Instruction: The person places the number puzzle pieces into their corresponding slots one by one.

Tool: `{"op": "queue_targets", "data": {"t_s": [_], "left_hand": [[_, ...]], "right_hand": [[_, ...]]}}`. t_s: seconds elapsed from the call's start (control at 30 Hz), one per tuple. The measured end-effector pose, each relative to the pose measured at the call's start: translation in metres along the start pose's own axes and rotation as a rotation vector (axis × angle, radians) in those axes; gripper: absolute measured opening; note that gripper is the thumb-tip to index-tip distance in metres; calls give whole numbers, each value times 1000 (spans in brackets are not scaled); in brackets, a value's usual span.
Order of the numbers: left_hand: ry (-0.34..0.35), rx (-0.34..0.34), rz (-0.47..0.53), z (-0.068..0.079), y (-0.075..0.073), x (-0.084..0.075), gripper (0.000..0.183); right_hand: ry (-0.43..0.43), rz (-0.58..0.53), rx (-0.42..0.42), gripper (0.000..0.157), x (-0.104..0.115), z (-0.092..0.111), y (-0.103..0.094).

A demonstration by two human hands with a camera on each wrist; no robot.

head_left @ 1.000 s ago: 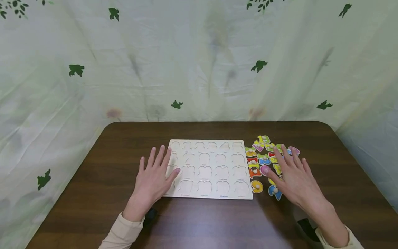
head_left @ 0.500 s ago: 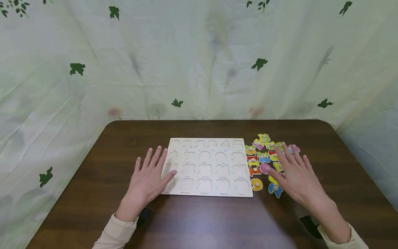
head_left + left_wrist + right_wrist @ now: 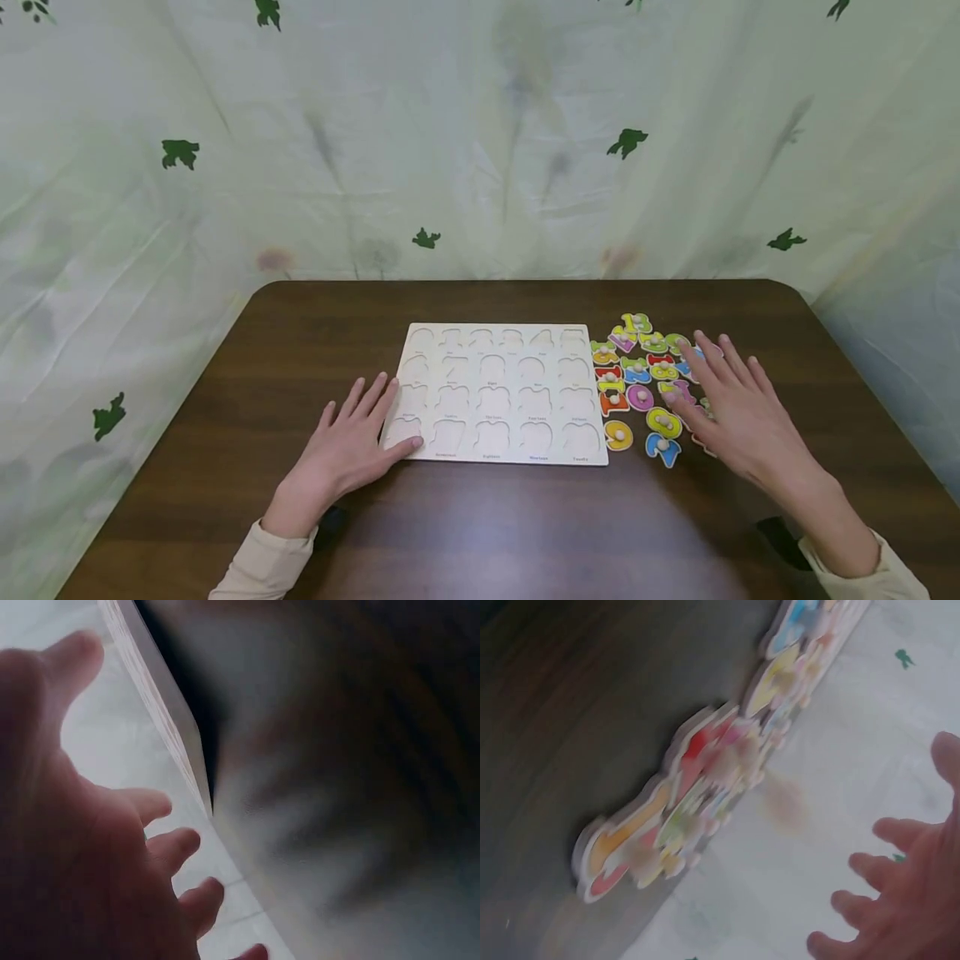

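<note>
A pale puzzle board with rows of number-shaped recesses lies on the table. My left hand is at its left side, fingers spread and straight, thumb over the near left corner; whether it touches the board I cannot tell. To the right of the board lies a cluster of coloured knobbed number pieces, among them a yellow-orange piece, a round purple piece and a blue piece. Above the cluster's right part hovers my right hand, fingers spread, hiding some pieces and holding nothing.
The dark wooden table reaches back to a pale curtain with green leaf prints. In the right wrist view, the pieces form a low, close-packed row, blurred in parts.
My left hand has moved left and toward me, from over the board to its near left corner. The right hand has shifted right, uncovering more pieces. The camera view has tilted slightly.
</note>
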State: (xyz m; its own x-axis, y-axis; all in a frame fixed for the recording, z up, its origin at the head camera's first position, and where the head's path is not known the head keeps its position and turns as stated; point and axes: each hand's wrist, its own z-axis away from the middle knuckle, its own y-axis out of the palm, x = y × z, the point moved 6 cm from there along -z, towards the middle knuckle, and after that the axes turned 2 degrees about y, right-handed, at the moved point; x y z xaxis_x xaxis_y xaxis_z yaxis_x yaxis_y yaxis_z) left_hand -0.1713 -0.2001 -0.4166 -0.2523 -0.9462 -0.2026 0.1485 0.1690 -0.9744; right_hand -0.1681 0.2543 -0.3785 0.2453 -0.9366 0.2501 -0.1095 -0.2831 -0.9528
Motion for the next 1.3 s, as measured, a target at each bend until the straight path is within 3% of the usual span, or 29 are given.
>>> {"op": "queue_targets", "data": {"t_s": [0.23,0.67,1.0,1.3], "left_hand": [[-13,106,39,2,7,1,102],[-33,128,87,2,5,1,98],[-38,140,99,1,8,1,97],[-37,133,106,0,7,1,99]], "right_hand": [[-53,12,1,75,-8,0,-2],[-262,-197,17,60,-24,-1,-1],[-291,-283,5,46,-32,1,-2],[-222,-340,7,37,-52,-8,0]]}}
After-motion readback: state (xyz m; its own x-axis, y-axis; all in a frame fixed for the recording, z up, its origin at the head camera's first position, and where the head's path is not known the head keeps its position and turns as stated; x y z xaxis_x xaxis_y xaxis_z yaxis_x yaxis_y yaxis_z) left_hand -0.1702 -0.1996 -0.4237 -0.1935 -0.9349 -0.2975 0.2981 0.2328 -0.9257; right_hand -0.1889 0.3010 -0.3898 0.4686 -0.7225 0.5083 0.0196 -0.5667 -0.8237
